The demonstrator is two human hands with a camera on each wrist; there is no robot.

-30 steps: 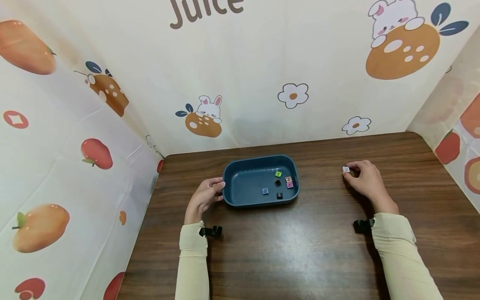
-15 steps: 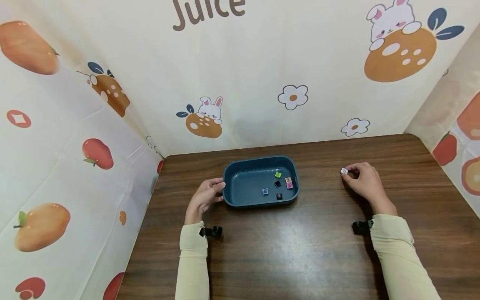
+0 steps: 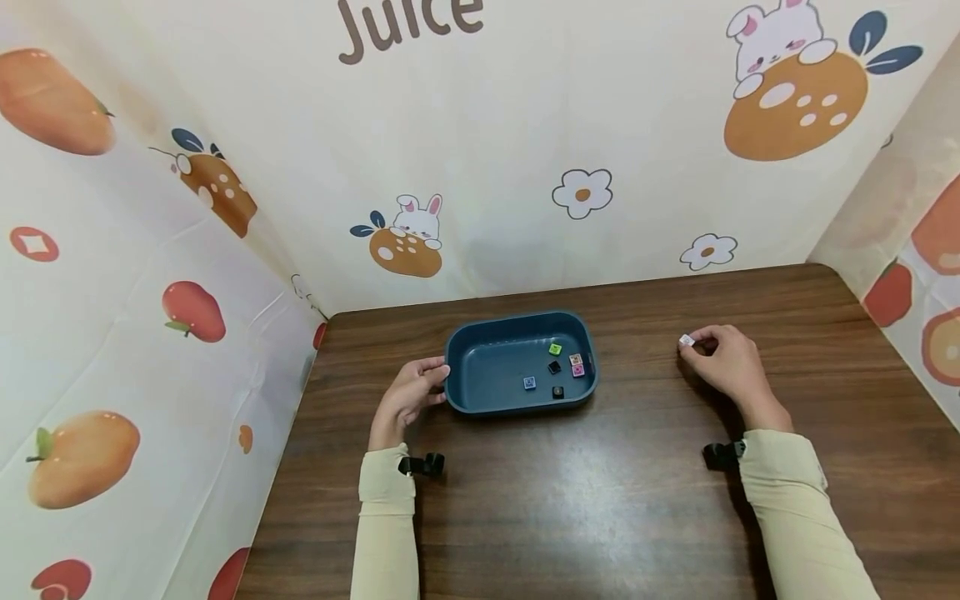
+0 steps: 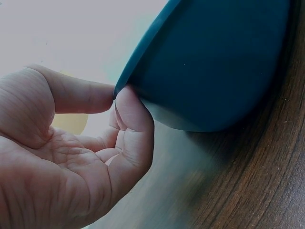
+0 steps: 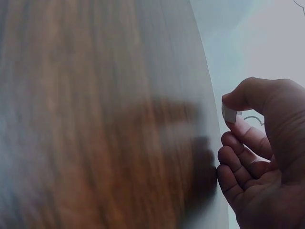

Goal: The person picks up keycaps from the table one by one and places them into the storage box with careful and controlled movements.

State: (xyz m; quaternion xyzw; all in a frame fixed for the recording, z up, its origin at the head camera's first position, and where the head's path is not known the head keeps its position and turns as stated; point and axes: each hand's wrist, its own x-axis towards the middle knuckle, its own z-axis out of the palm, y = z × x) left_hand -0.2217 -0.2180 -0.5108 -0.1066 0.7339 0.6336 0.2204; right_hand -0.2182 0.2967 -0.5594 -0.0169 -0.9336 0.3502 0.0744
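A small white cube [image 3: 686, 340] with a marked top face is pinched between the thumb and index finger of my right hand [image 3: 732, 367], to the right of the tray. In the right wrist view, thumb and fingertip press opposite sides of the white cube [image 5: 229, 113], and the other fingers curl in below it. My left hand [image 3: 408, 392] holds the left end of a dark blue tray [image 3: 487, 371]. Seen from the left wrist, thumb and index finger pinch the rim of the tray [image 4: 209, 67], whose outer wall faces that camera.
Inside the tray's right half lie a green cube [image 3: 555, 349], a blue cube [image 3: 529, 383], a pink cube [image 3: 577, 371], an orange-and-white cube [image 3: 576, 359] and two black ones. A brown wood-grain table [image 3: 585, 508] meets printed curtains [image 3: 510, 167] at the back and sides.
My right hand has shifted slightly left with the white cube, which has turned a little in the fingertips. The left hand still grips the tray, which stays where it was.
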